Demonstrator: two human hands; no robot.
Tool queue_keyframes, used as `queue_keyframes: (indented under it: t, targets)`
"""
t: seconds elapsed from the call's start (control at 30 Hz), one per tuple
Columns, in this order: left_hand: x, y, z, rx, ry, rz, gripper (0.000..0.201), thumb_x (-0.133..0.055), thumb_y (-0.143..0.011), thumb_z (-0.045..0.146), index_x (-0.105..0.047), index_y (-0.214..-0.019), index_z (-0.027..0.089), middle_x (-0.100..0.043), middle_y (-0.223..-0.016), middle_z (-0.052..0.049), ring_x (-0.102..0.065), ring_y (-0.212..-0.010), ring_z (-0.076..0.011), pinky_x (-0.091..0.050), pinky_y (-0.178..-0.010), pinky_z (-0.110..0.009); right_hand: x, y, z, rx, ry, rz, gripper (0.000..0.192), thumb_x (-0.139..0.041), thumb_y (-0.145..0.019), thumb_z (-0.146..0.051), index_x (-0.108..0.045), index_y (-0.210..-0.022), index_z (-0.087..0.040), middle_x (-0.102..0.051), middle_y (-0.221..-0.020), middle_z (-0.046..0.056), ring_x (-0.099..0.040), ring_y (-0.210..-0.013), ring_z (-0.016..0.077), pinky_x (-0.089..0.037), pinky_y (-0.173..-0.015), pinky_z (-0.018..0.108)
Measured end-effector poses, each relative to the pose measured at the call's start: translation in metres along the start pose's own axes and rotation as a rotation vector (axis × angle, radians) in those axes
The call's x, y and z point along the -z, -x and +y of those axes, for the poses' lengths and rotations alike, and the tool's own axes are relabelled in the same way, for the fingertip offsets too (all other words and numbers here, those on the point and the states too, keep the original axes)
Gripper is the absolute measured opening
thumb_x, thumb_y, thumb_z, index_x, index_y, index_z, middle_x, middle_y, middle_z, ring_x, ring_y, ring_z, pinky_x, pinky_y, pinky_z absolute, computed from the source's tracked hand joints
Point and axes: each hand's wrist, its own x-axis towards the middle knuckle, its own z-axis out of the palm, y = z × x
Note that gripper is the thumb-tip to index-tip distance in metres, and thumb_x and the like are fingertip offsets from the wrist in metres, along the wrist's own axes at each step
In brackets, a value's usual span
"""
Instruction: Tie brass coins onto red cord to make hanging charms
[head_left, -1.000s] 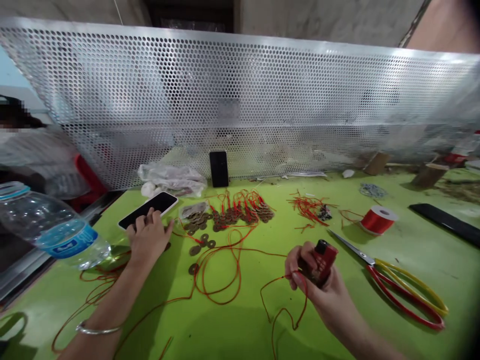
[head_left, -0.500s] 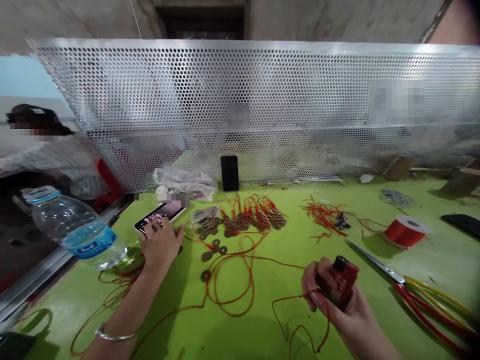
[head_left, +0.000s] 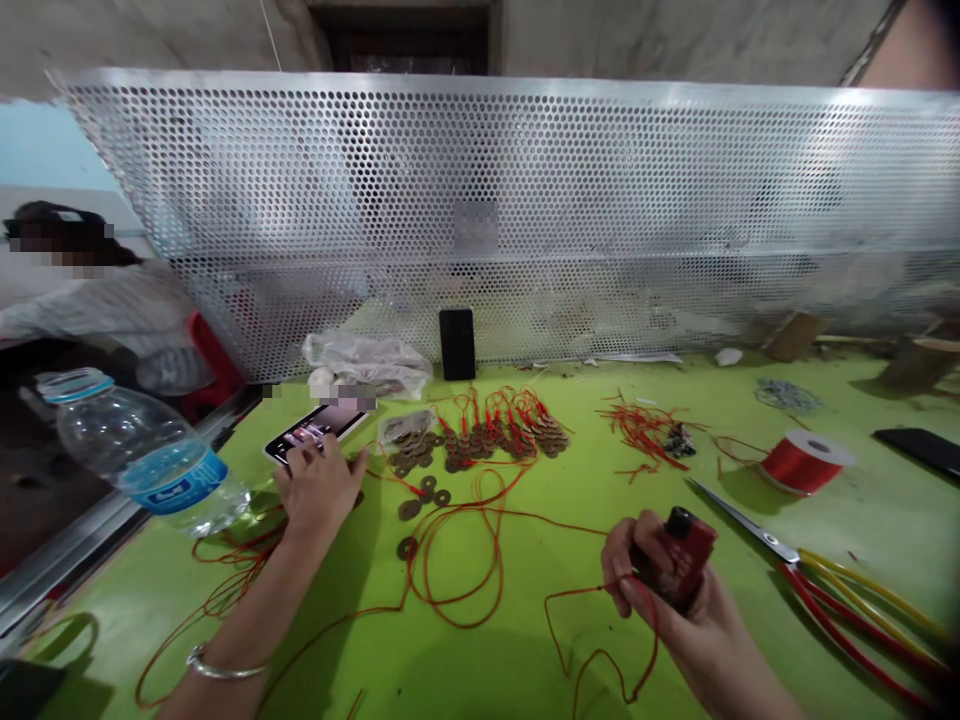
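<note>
My right hand (head_left: pixel 679 610) is closed around a red lighter (head_left: pixel 681 566) and pinches a length of red cord (head_left: pixel 600 640) that loops down onto the green table (head_left: pixel 525 660). My left hand (head_left: pixel 319 485), a silver bangle on its wrist, rests flat with its fingertips on the lit screen of a phone (head_left: pixel 315 432) lying on the table. More red cord (head_left: pixel 457 560) coils between the hands. Loose round coins (head_left: pixel 420 495) and a row of coins tied with red cord (head_left: pixel 499 432) lie beyond.
A clear water bottle (head_left: pixel 142 455) lies at the left edge. Scissors (head_left: pixel 817 580) with red and yellow handles and a red cord spool (head_left: pixel 806 460) lie at right. A black phone (head_left: pixel 457 343) leans on the perforated metal screen (head_left: pixel 525 200). A person sits far left.
The phone screen under my left fingers has lit up. The view has shifted slightly; both hands stay in about the same places.
</note>
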Motion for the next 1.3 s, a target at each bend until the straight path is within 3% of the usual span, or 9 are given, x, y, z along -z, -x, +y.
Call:
queue_keyframes:
  t: [0.2,0.37,0.47,0.53,0.57,0.63,0.7,0.87,1.3]
  targets:
    - [-0.003,0.0,-0.003,0.015,0.038,-0.022,0.053,-0.035,-0.084,0.048,-0.055,-0.108,0.004,-0.055,-0.113,-0.027,-0.043,-0.107,-0.0427,-0.036,-0.08,-0.053,-0.001,-0.002,-0.004,0.048,0.006,-0.032,0.025,-0.061,-0.081,-0.026,-0.037,-0.076,-0.022,-0.049,-0.072,0.0,-0.045,-0.062,0.0118,-0.039,-0.051,0.021]
    - [0.018,-0.003,0.002,-0.016,0.103,0.114,0.049,-0.036,-0.085,0.041,-0.051,-0.115,0.005,-0.055,-0.115,-0.026,-0.04,-0.114,-0.0434,-0.03,-0.089,-0.056,0.002,-0.005,-0.009,0.034,-0.031,-0.031,0.029,-0.064,-0.078,-0.023,-0.036,-0.074,-0.022,-0.049,-0.074,0.0,-0.047,-0.067,0.0126,-0.04,-0.053,0.021]
    - [0.052,0.003,0.018,-0.12,0.263,-0.05,0.042,-0.04,-0.085,0.038,-0.055,-0.111,0.009,-0.062,-0.107,-0.023,-0.051,-0.106,-0.0404,-0.035,-0.088,-0.053,0.007,-0.007,-0.016,0.033,-0.063,0.034,0.028,-0.065,-0.077,-0.024,-0.037,-0.074,-0.022,-0.048,-0.075,0.001,-0.047,-0.072,0.0137,-0.04,-0.055,0.022]
    - [0.078,0.019,0.035,-0.273,0.354,-0.164,0.029,-0.045,-0.083,0.04,-0.063,-0.095,0.021,-0.069,-0.093,-0.008,-0.062,-0.087,-0.0265,-0.044,-0.08,-0.036,0.009,-0.008,-0.024,0.04,-0.102,0.099,0.03,-0.068,-0.075,-0.025,-0.037,-0.073,-0.022,-0.048,-0.074,0.001,-0.046,-0.071,0.0134,-0.039,-0.054,0.021]
    - [0.09,0.032,0.045,-0.378,0.434,-0.224,0.025,-0.046,-0.083,0.04,-0.064,-0.093,0.025,-0.069,-0.095,-0.002,-0.063,-0.085,-0.0207,-0.046,-0.076,-0.029,0.01,-0.009,-0.028,0.044,-0.128,0.129,0.032,-0.069,-0.073,-0.025,-0.037,-0.072,-0.021,-0.047,-0.073,0.0,-0.045,-0.069,0.0128,-0.039,-0.053,0.02]
    - [0.11,0.063,0.067,-0.584,0.744,-0.382,0.023,-0.05,-0.083,0.036,-0.065,-0.094,0.023,-0.069,-0.101,-0.002,-0.062,-0.09,-0.0189,-0.046,-0.079,-0.027,0.011,-0.01,-0.033,0.047,-0.174,0.161,0.036,-0.071,-0.072,-0.025,-0.035,-0.07,-0.021,-0.046,-0.071,-0.001,-0.043,-0.063,0.0108,-0.036,-0.05,0.019]
    - [0.121,0.096,0.087,-0.628,0.907,-0.493,0.023,-0.054,-0.081,0.033,-0.065,-0.098,0.022,-0.069,-0.1,-0.003,-0.062,-0.085,-0.0174,-0.047,-0.077,-0.027,0.012,-0.009,-0.034,0.036,-0.189,0.143,0.038,-0.07,-0.072,-0.026,-0.033,-0.069,-0.021,-0.046,-0.069,-0.003,-0.039,-0.056,0.0083,-0.032,-0.047,0.019]
    - [0.125,0.138,0.117,-0.599,1.141,-0.576,0.028,-0.059,-0.079,0.037,-0.066,-0.101,0.023,-0.069,-0.101,-0.003,-0.061,-0.086,-0.0179,-0.047,-0.076,-0.028,0.012,-0.005,-0.03,0.011,-0.089,0.041,0.035,-0.067,-0.075,-0.027,-0.033,-0.072,-0.021,-0.048,-0.075,-0.002,-0.035,-0.054,0.0065,-0.029,-0.049,0.02]
    - [0.106,0.148,0.127,-0.376,1.452,-0.665,0.015,-0.063,-0.072,0.03,-0.065,-0.069,0.016,-0.067,-0.072,-0.005,-0.06,-0.071,-0.017,-0.047,-0.069,-0.027,0.0,-0.001,-0.036,-0.013,0.039,-0.134,0.035,-0.064,-0.077,-0.022,-0.03,-0.069,-0.021,-0.051,-0.076,-0.001,-0.05,-0.07,0.0103,-0.04,-0.061,0.021]
